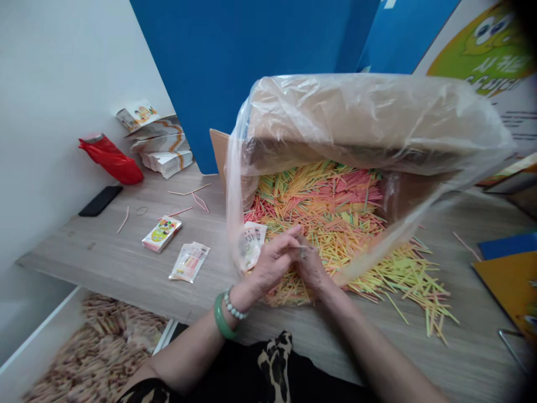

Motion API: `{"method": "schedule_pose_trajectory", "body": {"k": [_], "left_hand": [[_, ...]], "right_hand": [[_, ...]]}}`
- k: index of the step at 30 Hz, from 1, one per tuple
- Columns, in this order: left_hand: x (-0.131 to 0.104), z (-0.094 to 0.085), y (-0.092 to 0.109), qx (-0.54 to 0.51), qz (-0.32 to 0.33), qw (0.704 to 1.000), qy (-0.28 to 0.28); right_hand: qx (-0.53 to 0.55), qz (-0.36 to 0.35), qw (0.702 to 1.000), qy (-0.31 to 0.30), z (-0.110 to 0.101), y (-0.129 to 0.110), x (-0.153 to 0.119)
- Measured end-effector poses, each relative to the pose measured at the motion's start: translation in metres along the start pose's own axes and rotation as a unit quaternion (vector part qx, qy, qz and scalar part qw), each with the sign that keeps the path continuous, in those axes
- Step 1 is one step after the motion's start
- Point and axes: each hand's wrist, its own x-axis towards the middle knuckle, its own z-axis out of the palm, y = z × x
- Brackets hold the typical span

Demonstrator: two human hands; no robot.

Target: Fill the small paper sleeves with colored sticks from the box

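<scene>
My left hand (274,256), with a green bangle and a pale bead bracelet at the wrist, meets my right hand (311,264) at the front of an open cardboard box. Their fingers are drawn together and touch. Whatever is between them is too small or hidden to make out. Below and behind both hands lies a heap of thin coloured sticks (335,221) in yellow, orange, pink and green. A clear plastic liner (356,106) drapes over the box's rim. Close by my left hand, printed packets (253,240) lie at the box's front left corner.
On the table (138,268) to the left are a stack of packets (162,232), a clear packet of sticks (189,262), a black phone (100,200), a red bag (111,159) and piled printed packaging (163,145). Below sits a drawer (54,324) full of filled packets. Loose sticks (419,285) spill out rightward.
</scene>
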Motion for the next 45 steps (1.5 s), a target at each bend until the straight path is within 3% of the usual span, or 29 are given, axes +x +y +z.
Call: {"method": "schedule_pose_trajectory", "body": {"k": [3,5,8,11,13,18,20,22,24,27,29,32,36,39,42,45], "left_hand": [[0.005,-0.013,0.007,-0.045,-0.008,0.995,0.087],[0.009,-0.018,0.007,-0.049,-0.008,0.993,0.108],[0.011,-0.013,-0.001,0.004,0.007,1.0,0.02],[0.009,-0.004,-0.007,0.065,0.03,0.995,-0.071],[0.008,-0.001,-0.006,0.043,0.015,0.997,-0.063],[0.013,-0.01,0.0,-0.127,-0.027,0.991,0.024],[0.015,-0.016,-0.001,-0.068,-0.018,0.997,0.044],[0.014,-0.021,-0.003,0.079,0.022,0.996,0.028],[0.011,-0.024,-0.005,0.217,0.074,0.973,-0.021],[0.004,-0.023,-0.009,0.371,0.133,0.913,-0.108],[0.001,-0.023,-0.01,0.455,0.164,0.868,-0.109],[0.0,-0.026,-0.008,0.504,0.212,0.835,-0.065],[0.001,-0.031,-0.005,0.528,0.254,0.801,-0.126],[0.001,-0.033,-0.01,0.506,0.205,0.83,-0.114],[-0.001,-0.031,-0.017,0.407,0.114,0.906,-0.041],[-0.003,-0.027,-0.021,0.26,0.004,0.965,0.021]], "right_hand": [[0.107,0.049,0.993,0.027,-0.003,-0.004,-0.004],[0.152,0.071,0.985,0.032,-0.003,-0.007,-0.004],[0.163,0.068,0.984,0.002,0.0,-0.009,-0.002],[0.153,0.065,0.986,0.02,0.003,-0.006,0.0],[0.116,0.053,0.992,0.02,0.002,-0.003,0.0],[0.01,0.026,0.999,-0.03,0.0,-0.001,-0.005],[-0.008,0.028,0.999,-0.037,0.0,0.0,-0.006],[-0.003,0.03,0.999,-0.024,0.0,0.001,-0.005],[0.007,0.025,1.0,-0.006,0.0,0.003,-0.003],[0.001,0.008,1.0,-0.014,0.0,0.005,-0.001],[-0.005,0.004,0.999,-0.048,0.0,0.003,0.001],[0.0,-0.011,0.995,-0.096,-0.004,-0.003,0.002],[-0.013,-0.041,0.989,-0.143,-0.012,-0.014,0.009],[-0.005,-0.015,0.988,-0.152,-0.016,-0.018,0.015],[0.097,0.089,0.989,-0.067,-0.017,-0.016,0.019],[0.237,0.2,0.951,-0.001,-0.019,-0.013,0.016]]}}
